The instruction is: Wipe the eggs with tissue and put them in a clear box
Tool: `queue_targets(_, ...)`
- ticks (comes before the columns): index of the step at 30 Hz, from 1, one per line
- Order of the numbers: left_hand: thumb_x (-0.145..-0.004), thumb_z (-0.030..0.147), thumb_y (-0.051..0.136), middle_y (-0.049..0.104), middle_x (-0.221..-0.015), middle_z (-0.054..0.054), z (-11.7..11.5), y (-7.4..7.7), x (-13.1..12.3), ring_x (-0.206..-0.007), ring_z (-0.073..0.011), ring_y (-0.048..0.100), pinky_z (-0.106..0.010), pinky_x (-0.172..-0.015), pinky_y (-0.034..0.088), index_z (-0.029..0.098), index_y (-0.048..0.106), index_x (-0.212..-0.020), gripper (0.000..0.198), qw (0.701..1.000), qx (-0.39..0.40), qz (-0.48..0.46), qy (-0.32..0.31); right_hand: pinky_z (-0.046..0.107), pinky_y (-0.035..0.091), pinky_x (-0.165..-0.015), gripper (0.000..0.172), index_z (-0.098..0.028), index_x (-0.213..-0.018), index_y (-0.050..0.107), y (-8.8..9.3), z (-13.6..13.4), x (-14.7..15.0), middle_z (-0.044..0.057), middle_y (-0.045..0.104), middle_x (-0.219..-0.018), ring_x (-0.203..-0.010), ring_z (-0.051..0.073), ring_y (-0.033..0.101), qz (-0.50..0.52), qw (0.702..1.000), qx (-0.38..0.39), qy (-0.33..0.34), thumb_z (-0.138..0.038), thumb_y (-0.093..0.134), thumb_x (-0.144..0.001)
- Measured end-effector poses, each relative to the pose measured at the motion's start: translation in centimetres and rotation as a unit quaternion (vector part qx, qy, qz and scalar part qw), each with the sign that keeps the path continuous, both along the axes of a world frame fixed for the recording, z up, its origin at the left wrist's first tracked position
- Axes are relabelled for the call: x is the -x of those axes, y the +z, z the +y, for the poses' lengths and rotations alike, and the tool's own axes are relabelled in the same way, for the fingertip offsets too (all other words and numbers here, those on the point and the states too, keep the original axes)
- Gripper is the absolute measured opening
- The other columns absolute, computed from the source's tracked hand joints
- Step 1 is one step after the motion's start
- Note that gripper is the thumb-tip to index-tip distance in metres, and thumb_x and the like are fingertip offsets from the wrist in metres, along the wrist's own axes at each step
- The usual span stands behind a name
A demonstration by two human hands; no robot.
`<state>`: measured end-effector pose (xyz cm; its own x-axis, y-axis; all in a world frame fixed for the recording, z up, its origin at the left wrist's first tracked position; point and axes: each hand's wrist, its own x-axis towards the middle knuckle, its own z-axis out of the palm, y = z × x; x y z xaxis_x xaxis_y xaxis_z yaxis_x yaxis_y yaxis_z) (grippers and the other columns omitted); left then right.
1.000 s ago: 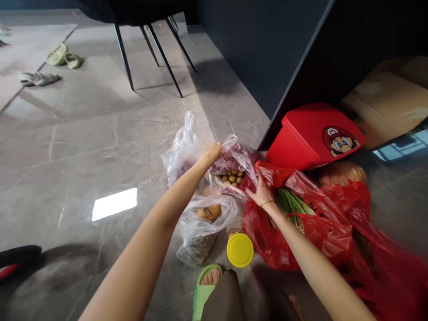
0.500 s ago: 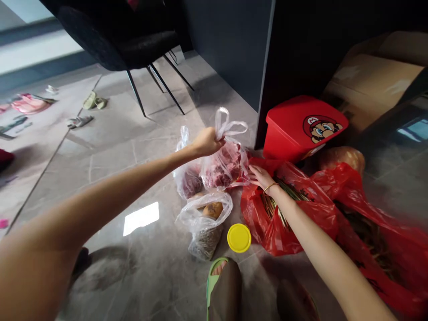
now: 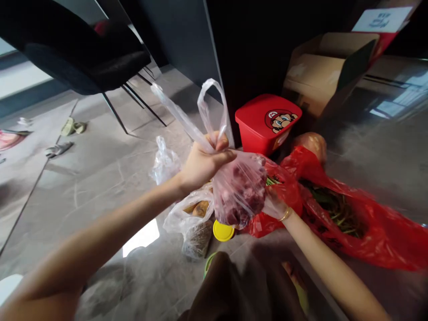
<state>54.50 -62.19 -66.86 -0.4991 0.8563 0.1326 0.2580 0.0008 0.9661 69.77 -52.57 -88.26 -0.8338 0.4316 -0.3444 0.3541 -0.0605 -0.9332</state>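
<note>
A clear plastic bag of raw meat (image 3: 239, 189) hangs raised above the floor. My left hand (image 3: 205, 162) is closed around its gathered neck, and the two handle loops stick up above the fist. Against the bag's lower right side, my right hand (image 3: 274, 204) cups the meat through the plastic, its fingertips partly hidden behind it. Below and left is an open clear bag (image 3: 189, 216) with brown, potato-like items in it. A yellow round lid (image 3: 223, 231) lies under the meat bag. Behind my left wrist stands another knotted clear bag (image 3: 164, 162).
Red plastic bags (image 3: 377, 227) holding leafy greens spread out at the right. A red lidded bin (image 3: 264, 122) with a cartoon face stands by the dark cabinet (image 3: 187, 40). Beyond it is an open cardboard box (image 3: 314, 76). A black chair (image 3: 90, 58) is at the upper left.
The meat bag has risen off the floor and come nearer, in my left hand. My right hand has moved down along its side. The view has shifted right.
</note>
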Motion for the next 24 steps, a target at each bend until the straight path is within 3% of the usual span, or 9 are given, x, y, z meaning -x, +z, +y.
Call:
queue_targets(4,-0.068,0.014,0.063,0.032,-0.054,0.007,0.5,-1.0,-2.7,-0.043,-0.005,0.031,-0.017,-0.039,0.028,0.021,0.028,-0.061,0.036,1.0,0.012,-0.027,0.007,0.042,0.046,-0.098,0.061,-0.026,-0.149,0.032,-3.0,0.9,-5.1,0.013,0.058,-0.134,-0.119,0.021,0.058,0.052,0.979,0.195,-0.03,-0.054,0.014,-0.097)
queue_targets(7,-0.066,0.015,0.062,0.032,-0.053,0.007,0.7,-1.4,-3.3,-0.041,-0.0047,0.03,-0.017,-0.038,0.027,0.021,0.026,-0.062,0.036,0.999,0.024,-0.045,-0.001,0.04,0.042,-0.104,0.06,-0.026,-0.147,0.035,-5.4,0.7,-7.6,0.011,0.046,-0.147,-0.134,0.021,0.046,0.055,0.968,0.237,-0.057,-0.053,0.036,-0.094)
queue_targets(10,-0.064,0.015,0.06,0.031,-0.054,0.007,0.8,-1.6,-3.3,-0.041,-0.005,0.03,-0.018,-0.038,0.027,0.021,0.025,-0.063,0.036,0.998,0.039,-0.048,0.005,0.045,0.035,-0.111,0.068,-0.024,-0.148,0.033,-7.6,0.0,-8.4,0.012,0.036,-0.154,-0.14,0.023,0.037,-0.024,0.984,0.159,-0.071,-0.052,0.051,-0.088)
queue_targets(13,-0.064,0.013,0.056,0.027,-0.056,0.006,1.1,-1.5,-3.1,-0.042,-0.006,0.032,-0.019,-0.039,0.03,0.022,0.023,-0.066,0.034,0.997,0.045,-0.028,0.063,0.047,0.027,-0.115,0.086,-0.018,-0.151,0.027,-9.3,-1.1,-8.2,0.016,0.032,-0.155,-0.143,0.025,0.031,-0.057,0.996,0.024,-0.065,-0.054,0.061,-0.08)
queue_targets(16,-0.067,0.013,0.053,0.026,-0.057,0.006,1.6,-1.4,-2.7,-0.043,-0.0067,0.035,-0.019,-0.041,0.033,0.023,0.023,-0.068,0.032,0.993,0.043,-0.018,0.11,0.054,0.028,-0.113,0.111,-0.021,-0.152,0.023,-10.0,-2.2,-8.2,0.017,0.024,-0.158,-0.145,0.032,0.026,-0.105,0.985,-0.137,0.023,-0.053,0.079,-0.061)
queue_targets(17,-0.068,0.013,0.054,0.027,-0.058,0.006,1.8,-1.4,-2.5,-0.043,-0.0066,0.036,-0.019,-0.042,0.034,0.022,0.024,-0.068,0.031,0.992,0.039,-0.019,0.118,0.057,0.03,-0.111,0.111,-0.024,-0.15,0.029,-10.1,-2.5,-8.4,0.016,0.021,-0.159,-0.144,0.036,0.025,-0.132,0.971,-0.192,0.061,-0.048,0.083,-0.056)
queue_targets(18,-0.07,0.014,0.054,0.027,-0.058,0.006,2.0,-1.3,-2.2,-0.044,-0.0062,0.038,-0.018,-0.043,0.035,0.022,0.025,-0.068,0.03,0.992,0.032,-0.023,0.122,0.058,0.031,-0.109,0.099,-0.027,-0.145,0.04,-10.1,-2.7,-8.7,0.014,0.022,-0.159,-0.143,0.037,0.026,-0.155,0.953,-0.243,0.093,-0.042,0.083,-0.057)
queue_targets(21,-0.075,0.012,0.055,0.032,-0.059,0.007,2.3,-1.1,-1.2,-0.047,-0.0042,0.041,-0.015,-0.047,0.039,0.021,0.03,-0.067,0.028,0.987,0.004,-0.078,0.14,0.047,0.04,-0.104,0.032,-0.025,-0.112,0.069,-10.6,-2.4,-10.2,0.01,0.043,-0.149,-0.131,0.03,0.047,-0.166,0.923,-0.33,0.105,-0.028,0.061,-0.081)
queue_targets(24,-0.08,0.008,0.055,0.038,-0.06,0.007,2.7,-0.7,-0.5,-0.047,-0.0017,0.043,-0.011,-0.05,0.04,0.019,0.037,-0.066,0.024,0.962,-0.033,-0.189,0.193,0.037,0.049,-0.089,0.037,-0.018,-0.094,0.072,-11.8,-0.3,-12.3,0.017,0.068,-0.115,-0.098,0.026,0.066,-0.187,0.932,-0.309,-0.011,-0.032,0.038,-0.092)
